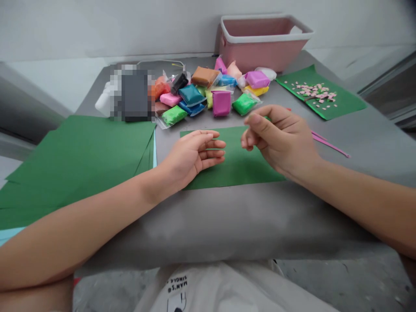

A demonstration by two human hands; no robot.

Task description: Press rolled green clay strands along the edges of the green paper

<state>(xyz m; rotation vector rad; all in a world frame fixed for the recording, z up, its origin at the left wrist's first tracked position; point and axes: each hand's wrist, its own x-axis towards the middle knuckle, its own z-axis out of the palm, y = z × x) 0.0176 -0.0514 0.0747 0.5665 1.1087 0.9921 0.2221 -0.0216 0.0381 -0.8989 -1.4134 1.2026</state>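
Note:
A sheet of green paper (pixel 238 162) lies on the grey table in front of me. My left hand (pixel 201 151) rests on its left part, fingers stretched out and slightly apart, with nothing in them. Over the sheet's right part is my right hand (pixel 276 134), raised, its thumb and fingertips drawn together. Whatever those fingers may pinch is hidden or too small to name. Pink slender tools (pixel 331 144) lie on the table, partly behind my right hand. Beyond both hands sit several bagged packs of coloured modelling clay, among them a magenta pack (pixel 222 103) and a green pack (pixel 245 103).
A stack of green paper sheets (pixel 81 156) covers the table's left side. At the back stands a pink bin with a white rim (pixel 266 39). A green sheet bearing a pink blossom tree (pixel 344 99) lies back right. A dark, partly blurred object (pixel 138 97) stands back left.

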